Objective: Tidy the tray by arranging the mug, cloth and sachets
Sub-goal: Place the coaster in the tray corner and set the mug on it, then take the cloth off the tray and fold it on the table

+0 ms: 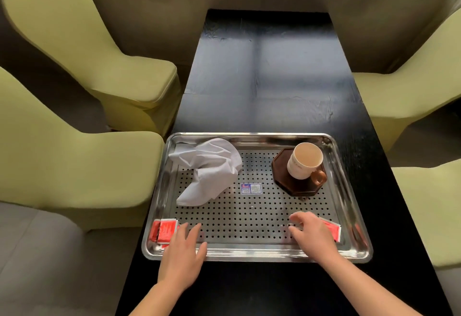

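A perforated steel tray lies on the near end of a black table. A crumpled white cloth sits in its far left part. A cream mug with a brown handle stands on a dark octagonal coaster at the far right. Red sachets lie in the near left corner, and more red sachets in the near right corner. My left hand rests flat on the near rim beside the left sachets. My right hand is spread over the right sachets, touching them.
A small blue-and-white sticker is on the tray floor. Green covered chairs stand close on the left, and other green chairs on the right. The black table extends far beyond the tray.
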The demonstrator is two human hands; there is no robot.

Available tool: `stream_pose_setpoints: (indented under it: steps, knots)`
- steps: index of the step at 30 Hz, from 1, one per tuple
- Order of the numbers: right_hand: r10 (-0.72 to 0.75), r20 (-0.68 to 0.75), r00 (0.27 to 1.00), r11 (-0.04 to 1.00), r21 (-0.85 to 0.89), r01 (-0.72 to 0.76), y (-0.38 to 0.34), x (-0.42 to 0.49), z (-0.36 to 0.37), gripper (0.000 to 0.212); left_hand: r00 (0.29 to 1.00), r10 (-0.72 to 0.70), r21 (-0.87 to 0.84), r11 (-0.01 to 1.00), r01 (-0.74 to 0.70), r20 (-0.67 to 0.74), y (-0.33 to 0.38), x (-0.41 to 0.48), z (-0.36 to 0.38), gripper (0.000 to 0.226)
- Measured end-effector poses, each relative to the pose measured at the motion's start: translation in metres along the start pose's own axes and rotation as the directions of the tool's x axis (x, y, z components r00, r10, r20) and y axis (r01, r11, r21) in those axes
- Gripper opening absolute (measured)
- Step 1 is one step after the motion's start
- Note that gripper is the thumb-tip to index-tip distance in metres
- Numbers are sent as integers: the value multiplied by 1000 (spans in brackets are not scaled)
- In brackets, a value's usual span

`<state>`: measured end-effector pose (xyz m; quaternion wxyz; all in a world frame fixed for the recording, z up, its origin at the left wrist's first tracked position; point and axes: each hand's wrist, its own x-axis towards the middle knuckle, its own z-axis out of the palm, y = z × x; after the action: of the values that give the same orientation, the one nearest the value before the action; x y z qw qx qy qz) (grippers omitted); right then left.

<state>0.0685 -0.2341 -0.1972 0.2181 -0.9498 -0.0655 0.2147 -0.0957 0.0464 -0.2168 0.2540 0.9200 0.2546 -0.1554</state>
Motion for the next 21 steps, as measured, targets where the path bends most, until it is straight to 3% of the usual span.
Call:
stream_pose_setpoints:
  steps: [8,14,18,21]
  knots:
    - [-215,164,963,974,110,199,-123,46,34,42,999,8,-25,1000,-7,42,-14,-7,-3,56]
    - [-204,239,949,979,34,202,-168,81,60,61,991,93,73,992,-101,97,-19,-11,3,60]
    - [-166,131,977,985,62,159,-171,86,60,57,986,119,159,978,-137,120,-14,-10,5,55]
    - [-113,-28,993,952,283,116,-168,74,46,42,989,114,210,969,-132,95,-10,-8,8,50]
